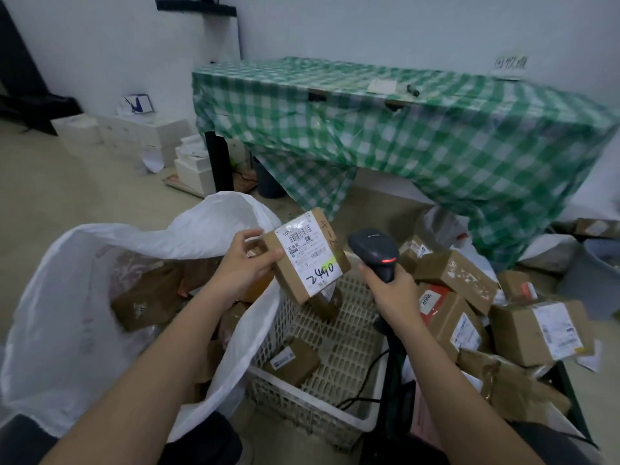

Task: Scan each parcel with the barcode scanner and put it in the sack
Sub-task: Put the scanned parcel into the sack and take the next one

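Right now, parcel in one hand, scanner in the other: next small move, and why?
Probably swing the barcode scanner left onto the label of the cardboard parcel and read it. The left hand holds the parcel label-up above the white basket, the right hand grips the scanner beside it, light on. The white sack gapes open to the left, ready afterwards.

The left hand (243, 263) grips a brown parcel (307, 255) by its edge, label up, above a white plastic basket (335, 357). The right hand (394, 290) holds the black barcode scanner (375, 251) just beside the parcel. The open white sack (110, 297) lies left, with boxes inside.
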A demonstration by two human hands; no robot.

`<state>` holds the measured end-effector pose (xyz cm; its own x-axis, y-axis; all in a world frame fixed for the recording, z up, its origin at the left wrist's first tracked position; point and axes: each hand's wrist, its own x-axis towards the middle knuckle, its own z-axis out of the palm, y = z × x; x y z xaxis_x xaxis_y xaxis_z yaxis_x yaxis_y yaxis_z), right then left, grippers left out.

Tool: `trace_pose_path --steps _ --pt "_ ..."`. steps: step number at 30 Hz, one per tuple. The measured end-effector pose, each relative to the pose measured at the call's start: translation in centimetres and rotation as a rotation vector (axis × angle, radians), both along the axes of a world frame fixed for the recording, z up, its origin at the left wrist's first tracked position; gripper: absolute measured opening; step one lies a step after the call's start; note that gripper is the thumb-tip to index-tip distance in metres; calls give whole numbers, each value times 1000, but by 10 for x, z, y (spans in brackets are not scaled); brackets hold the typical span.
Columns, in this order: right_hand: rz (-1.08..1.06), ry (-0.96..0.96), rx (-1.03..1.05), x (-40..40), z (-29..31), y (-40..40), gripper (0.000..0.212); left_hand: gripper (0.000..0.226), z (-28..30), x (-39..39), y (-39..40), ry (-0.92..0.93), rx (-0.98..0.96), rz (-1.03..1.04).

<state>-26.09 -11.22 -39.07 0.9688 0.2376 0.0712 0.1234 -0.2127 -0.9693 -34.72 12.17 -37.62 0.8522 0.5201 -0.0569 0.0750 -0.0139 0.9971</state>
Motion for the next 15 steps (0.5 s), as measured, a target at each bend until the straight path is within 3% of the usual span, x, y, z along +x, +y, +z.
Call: trace_pose_path --steps 5,15 --pt "155 -18 -139 -11 19 16 40 62 6 10 11 13 26 46" --pt "195 -104 -290 -28 32 32 31 64 1 13 22 20 68 69"
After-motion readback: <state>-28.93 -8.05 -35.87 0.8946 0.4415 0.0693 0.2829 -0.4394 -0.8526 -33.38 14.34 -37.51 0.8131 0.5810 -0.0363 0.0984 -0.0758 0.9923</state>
